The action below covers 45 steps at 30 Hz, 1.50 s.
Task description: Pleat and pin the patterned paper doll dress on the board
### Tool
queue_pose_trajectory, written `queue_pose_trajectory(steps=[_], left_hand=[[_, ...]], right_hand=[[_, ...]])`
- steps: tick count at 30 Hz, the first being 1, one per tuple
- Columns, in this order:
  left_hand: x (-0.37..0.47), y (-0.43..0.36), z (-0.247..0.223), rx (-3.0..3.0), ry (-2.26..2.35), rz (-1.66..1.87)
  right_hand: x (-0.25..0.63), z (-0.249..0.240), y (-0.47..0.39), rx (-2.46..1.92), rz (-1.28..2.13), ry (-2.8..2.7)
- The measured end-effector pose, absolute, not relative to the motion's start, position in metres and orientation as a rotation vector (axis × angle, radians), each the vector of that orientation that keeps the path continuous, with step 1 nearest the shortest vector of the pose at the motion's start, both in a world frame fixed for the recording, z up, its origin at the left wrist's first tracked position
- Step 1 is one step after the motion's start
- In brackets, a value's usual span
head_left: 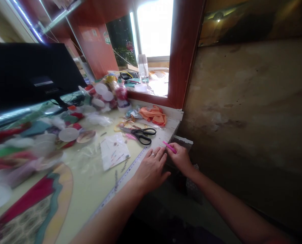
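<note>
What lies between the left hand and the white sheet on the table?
Head view: a short beaded strip, then the purple-dotted table edge by the left hand.

The slim tool is bright pink, the scissor handles black, the cloth orange, the tabletop pale yellow-green.

Scissors as obstacle beyond left grip
</note>
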State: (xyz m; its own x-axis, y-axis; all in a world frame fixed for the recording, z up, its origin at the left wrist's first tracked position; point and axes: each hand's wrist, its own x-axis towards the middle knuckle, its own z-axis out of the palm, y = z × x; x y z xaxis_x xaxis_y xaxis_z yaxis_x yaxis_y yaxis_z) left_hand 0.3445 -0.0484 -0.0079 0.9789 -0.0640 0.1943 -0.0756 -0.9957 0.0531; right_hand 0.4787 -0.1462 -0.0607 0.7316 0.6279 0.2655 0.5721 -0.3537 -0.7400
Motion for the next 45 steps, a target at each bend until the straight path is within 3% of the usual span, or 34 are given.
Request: queue_pose_trajectory(steps=[45], left_hand=[[0.343, -0.049, -0.007, 3.051, -0.106, 0.335]], right_hand=[[0.482, -0.078, -0.142, -1.978, 0.081, -0.784]])
